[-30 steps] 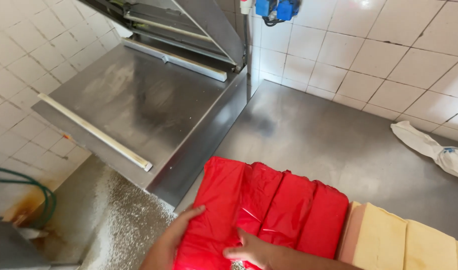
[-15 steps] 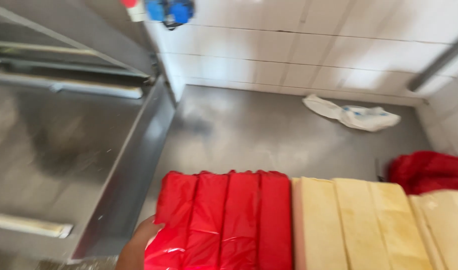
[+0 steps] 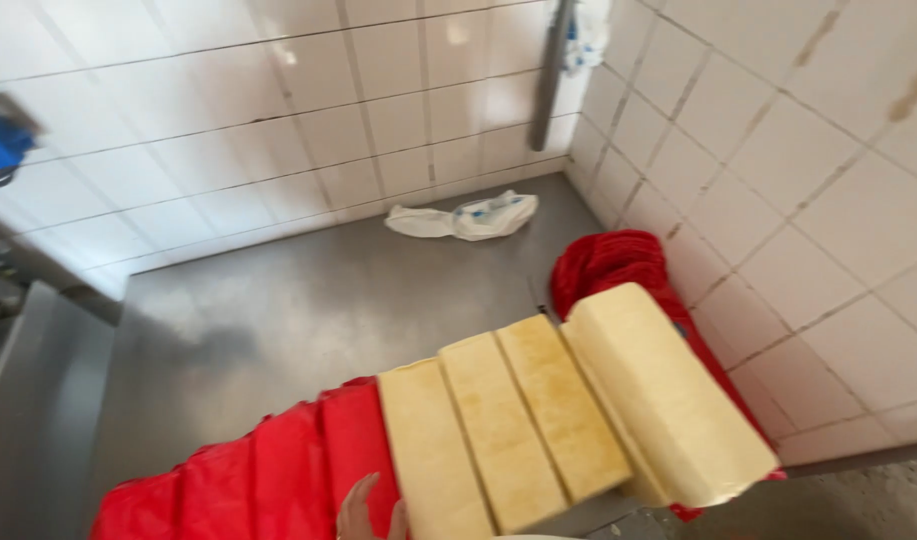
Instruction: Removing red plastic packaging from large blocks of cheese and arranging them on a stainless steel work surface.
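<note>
Steel counter point(image 3: 308, 310) set into a tiled corner, seen from above. Along its near edge lies a row of blocks. Four pale yellow blocks point(image 3: 538, 420) lie side by side, long and rectangular, with a matte, slightly mottled surface and squared edges; the rightmost one point(image 3: 668, 395) is larger, its corners rounded, and it sits tilted, overlapping its neighbour. To their left, touching the first yellow block, three blocks wrapped in glossy red plastic point(image 3: 268, 470) continue the row toward the near left corner; the wrap is creased and reflects light along its ridges.

At the bottom edge of the view, fingertips of one hand point(image 3: 363, 510) rest on the red wrap just beside the first yellow block. Only the fingertips show, so which hand it is, and whether it grips anything, cannot be told; the fingers appear slightly spread.

A heap of red wrapping point(image 3: 608, 265) lies against the right wall behind the yellow blocks. A crumpled white cloth point(image 3: 468, 217) lies at the far edge of the counter by the back wall.
</note>
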